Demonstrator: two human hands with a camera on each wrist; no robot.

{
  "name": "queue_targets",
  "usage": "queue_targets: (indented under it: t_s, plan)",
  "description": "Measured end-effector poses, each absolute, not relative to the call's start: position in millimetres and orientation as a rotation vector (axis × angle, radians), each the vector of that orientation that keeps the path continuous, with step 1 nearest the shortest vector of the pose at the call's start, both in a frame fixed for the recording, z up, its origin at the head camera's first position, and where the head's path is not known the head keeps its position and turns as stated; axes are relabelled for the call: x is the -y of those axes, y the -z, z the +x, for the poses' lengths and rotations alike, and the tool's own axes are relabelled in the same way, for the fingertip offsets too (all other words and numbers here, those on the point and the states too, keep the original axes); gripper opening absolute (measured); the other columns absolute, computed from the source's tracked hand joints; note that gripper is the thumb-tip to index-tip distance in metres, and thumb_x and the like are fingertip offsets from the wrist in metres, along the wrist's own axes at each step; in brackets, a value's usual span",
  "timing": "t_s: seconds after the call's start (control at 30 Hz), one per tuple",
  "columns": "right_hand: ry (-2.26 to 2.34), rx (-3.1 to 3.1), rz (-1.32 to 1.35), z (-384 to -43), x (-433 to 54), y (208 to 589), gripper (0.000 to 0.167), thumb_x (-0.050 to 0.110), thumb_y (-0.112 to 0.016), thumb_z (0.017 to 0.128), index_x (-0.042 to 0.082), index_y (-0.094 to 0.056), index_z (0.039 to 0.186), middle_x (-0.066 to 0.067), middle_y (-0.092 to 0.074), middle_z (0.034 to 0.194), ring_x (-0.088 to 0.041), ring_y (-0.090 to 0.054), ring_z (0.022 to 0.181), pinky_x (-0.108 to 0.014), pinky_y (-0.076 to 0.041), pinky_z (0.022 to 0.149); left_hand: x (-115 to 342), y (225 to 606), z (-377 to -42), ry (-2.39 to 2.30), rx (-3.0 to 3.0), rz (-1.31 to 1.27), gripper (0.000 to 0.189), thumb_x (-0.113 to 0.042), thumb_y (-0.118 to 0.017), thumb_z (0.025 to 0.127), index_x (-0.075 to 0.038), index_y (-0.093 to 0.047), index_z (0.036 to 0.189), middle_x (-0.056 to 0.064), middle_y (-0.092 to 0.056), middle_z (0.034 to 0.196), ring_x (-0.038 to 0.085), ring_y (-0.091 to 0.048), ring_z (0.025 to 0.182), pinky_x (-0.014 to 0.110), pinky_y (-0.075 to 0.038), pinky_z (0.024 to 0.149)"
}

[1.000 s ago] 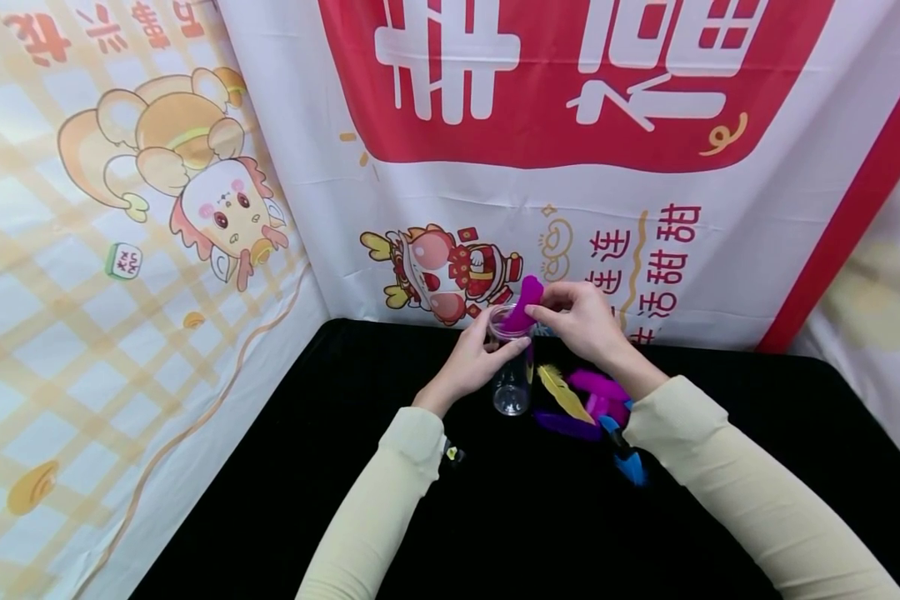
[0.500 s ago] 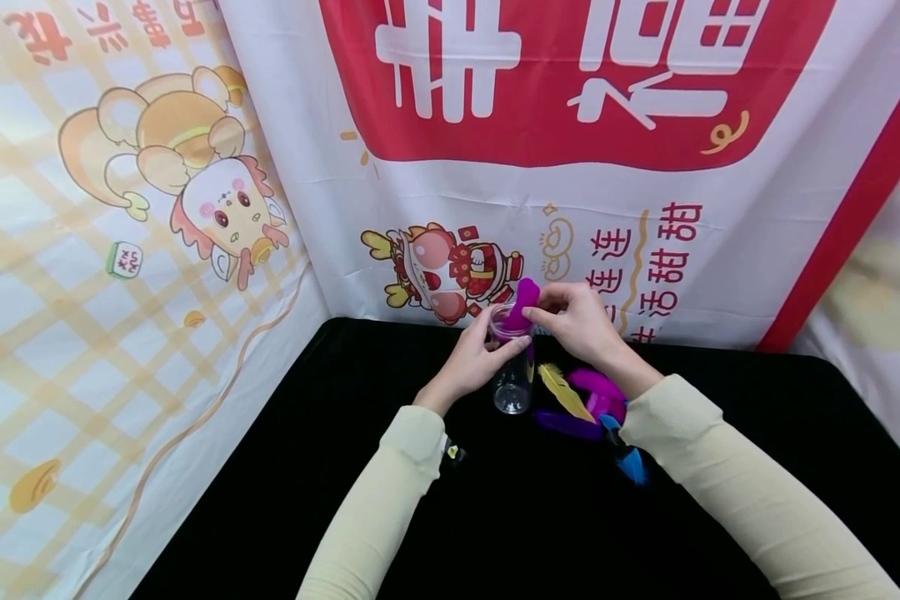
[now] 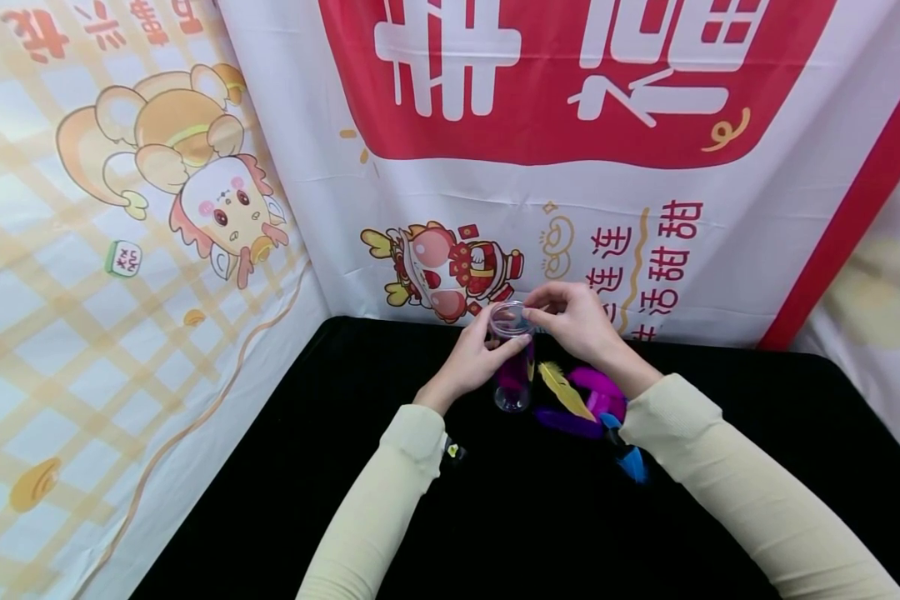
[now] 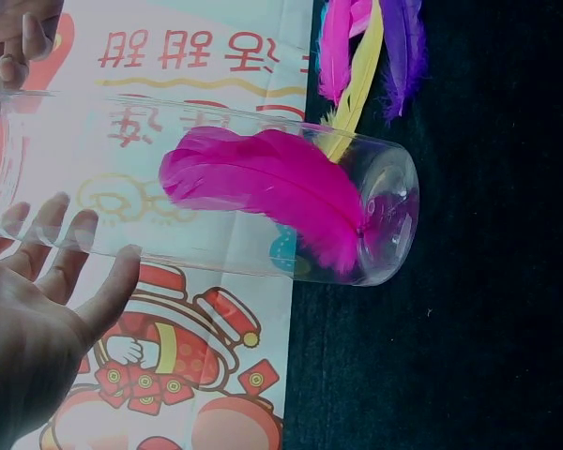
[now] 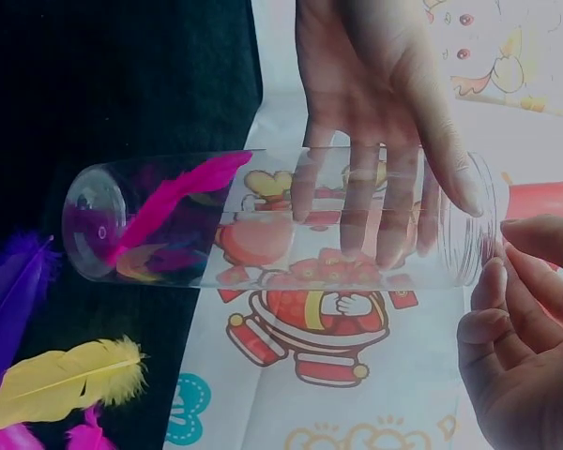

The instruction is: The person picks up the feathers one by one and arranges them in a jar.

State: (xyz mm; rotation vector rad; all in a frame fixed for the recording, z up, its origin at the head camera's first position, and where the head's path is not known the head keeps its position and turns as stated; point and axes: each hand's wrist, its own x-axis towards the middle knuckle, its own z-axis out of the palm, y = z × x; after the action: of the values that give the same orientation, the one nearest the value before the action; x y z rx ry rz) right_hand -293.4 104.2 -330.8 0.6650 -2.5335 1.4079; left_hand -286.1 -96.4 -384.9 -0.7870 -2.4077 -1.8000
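My left hand [image 3: 471, 354] grips a clear plastic jar [image 3: 512, 400] near its open top, fingers behind and thumb across the front. Inside the jar a magenta feather [image 4: 263, 178] reaches down to the base; it also shows through the wall as a pink feather [image 5: 178, 202] in the right wrist view. At the jar's rim is my right hand [image 3: 581, 325], thumb and forefinger loosely bent right at the edge, with no feather between them. Just right of the jar lie a yellow feather [image 3: 565, 393], a purple feather [image 3: 568, 422] and magenta feathers [image 3: 600, 387].
A blue feather [image 3: 632, 464] lies under the right sleeve [image 3: 682, 417]. Black cloth [image 3: 525, 517] covers the table. A printed white curtain [image 3: 450, 192] hangs directly behind the jar, and a checked curtain [image 3: 82, 333] hangs on the left.
The magenta feather that my right fingers pinched at the jar's mouth has been let go and dropped inside to the bottom. My left hand and the jar have stayed in place.
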Motion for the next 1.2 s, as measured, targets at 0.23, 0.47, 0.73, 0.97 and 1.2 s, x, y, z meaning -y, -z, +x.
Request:
queue_targets:
  t_s: [0.23,0.47,0.73,0.97,1.2]
  plan:
    - [-1.384,2.553,0.67,-294.3,-107.1,328.2,0.015,0.019,-0.075,0.095,0.007,-0.076,0.104,-0.009,-0.076,0.097,-0.022,-0.069,0.081,-0.031,-0.054,0.07,98.0,377.7,-281.9,1.793,2.439,-0.767,0.061,-0.024,-0.07,0.1,-0.005,-0.042,0.15,0.019,-0.053,0.144,0.032,-0.054,0.134,0.052,-0.046,0.108]
    - [-1.369,2.565,0.683,-292.5,-112.7,324.8,0.015,0.022,-0.074,0.096,0.009,-0.075,0.105,-0.008,-0.075,0.099,-0.024,-0.069,0.083,-0.035,-0.055,0.07,99.3,373.2,-280.3,1.764,2.46,-0.763,0.061,-0.026,-0.069,0.1,-0.004,-0.042,0.15,0.017,-0.055,0.143,0.029,-0.054,0.133,0.046,-0.048,0.107]
    - [-1.349,2.588,0.679,-288.0,-116.7,321.1,0.015,0.024,-0.074,0.096,0.011,-0.075,0.104,-0.006,-0.074,0.102,-0.024,-0.069,0.084,-0.04,-0.055,0.073,99.0,385.7,-291.6,1.75,2.455,-0.737,0.059,-0.027,-0.07,0.099,-0.01,-0.044,0.149,0.01,-0.057,0.14,0.02,-0.056,0.13,0.043,-0.049,0.106]
    - [-1.321,2.593,0.682,-286.1,-121.8,322.4,0.015,0.023,-0.074,0.096,0.011,-0.075,0.105,-0.006,-0.073,0.106,-0.023,-0.069,0.085,-0.039,-0.055,0.074,99.6,404.4,-305.3,1.752,2.429,-0.735,0.059,-0.035,-0.071,0.098,-0.017,-0.046,0.148,0.009,-0.057,0.141,0.023,-0.055,0.131,0.046,-0.048,0.106]
    - [-1.316,2.616,0.677,-282.2,-130.4,327.2,0.016,0.021,-0.074,0.096,0.008,-0.075,0.106,-0.007,-0.074,0.105,-0.025,-0.07,0.085,-0.037,-0.056,0.072,97.9,406.6,-303.5,1.741,2.441,-0.732,0.056,-0.04,-0.071,0.097,-0.022,-0.047,0.145,0.011,-0.057,0.14,0.016,-0.056,0.129,0.041,-0.049,0.105]
